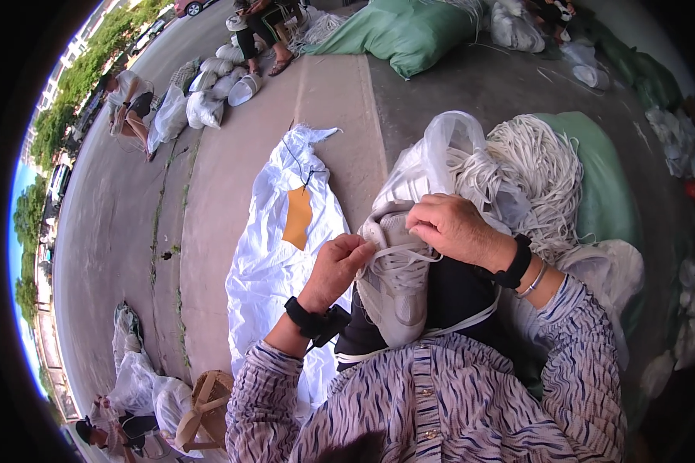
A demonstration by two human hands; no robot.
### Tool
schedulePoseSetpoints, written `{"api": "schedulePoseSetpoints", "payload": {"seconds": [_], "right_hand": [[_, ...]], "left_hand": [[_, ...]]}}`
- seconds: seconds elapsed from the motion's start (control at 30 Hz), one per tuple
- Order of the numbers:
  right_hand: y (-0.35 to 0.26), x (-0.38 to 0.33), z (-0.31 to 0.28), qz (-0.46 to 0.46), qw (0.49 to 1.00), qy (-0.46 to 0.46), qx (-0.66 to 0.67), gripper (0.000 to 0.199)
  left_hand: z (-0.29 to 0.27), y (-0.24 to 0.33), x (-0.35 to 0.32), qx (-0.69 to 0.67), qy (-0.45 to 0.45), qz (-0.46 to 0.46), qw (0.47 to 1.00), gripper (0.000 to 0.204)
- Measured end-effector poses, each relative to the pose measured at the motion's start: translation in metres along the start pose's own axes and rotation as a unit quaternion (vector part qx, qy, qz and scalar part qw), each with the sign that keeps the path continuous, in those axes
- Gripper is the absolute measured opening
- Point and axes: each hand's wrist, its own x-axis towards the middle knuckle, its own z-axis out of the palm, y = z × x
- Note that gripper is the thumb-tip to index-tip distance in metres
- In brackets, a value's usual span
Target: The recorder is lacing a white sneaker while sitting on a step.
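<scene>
White laces (400, 258) run between both hands across the top of a pale grey sneaker (394, 297) that rests upright on the person's lap, toe toward the body. The left hand (338, 266) pinches a lace end between thumb and fingertips at the shoe's left side. The right hand (449, 225) curls over the shoe's collar from above, its fingers closed on the lace where it enters the eyelets. Each wrist carries a black band, and the right one also wears a thin bracelet.

Just behind the sneaker, touching the right hand, a clear plastic bag (432, 158) stands open, stuffed with more pale shoes. Beside it a big tangle of white laces (537, 174) lies heaped on a green sack (606, 193). To the left of the lap a white sack (274, 255) is spread flat on the concrete, with an orange tag (298, 217) lying on it. A small wooden stool (207, 407) sits at the lower left.

Farther off along the pavement, other people sit among white bags, and another green sack (405, 31) lies at the far end.
</scene>
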Motion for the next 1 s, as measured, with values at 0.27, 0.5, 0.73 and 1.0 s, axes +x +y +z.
{"api": "schedulePoseSetpoints", "payload": {"seconds": [0.27, 0.5, 0.73, 1.0], "right_hand": [[0.001, 0.027, 0.028, 0.109, 0.967, -0.06, 0.224, 0.012], [0.002, 0.026, 0.023, 0.141, 0.947, -0.12, 0.261, 0.008], [0.021, 0.013, 0.02, 0.138, 0.961, -0.028, 0.238, 0.007], [0.08, -0.03, 0.002, 0.276, 0.927, 0.09, 0.237, 0.01]], "left_hand": [[-0.002, 0.017, 0.009, 0.372, 0.044, 0.219, 0.901, 0.015], [-0.011, -0.003, 0.022, -0.004, -0.083, -0.021, 0.996, 0.025], [-0.011, 0.002, 0.013, -0.061, -0.066, -0.039, 0.995, 0.03], [-0.005, 0.003, -0.001, -0.109, -0.04, -0.039, 0.992, 0.032]]}}
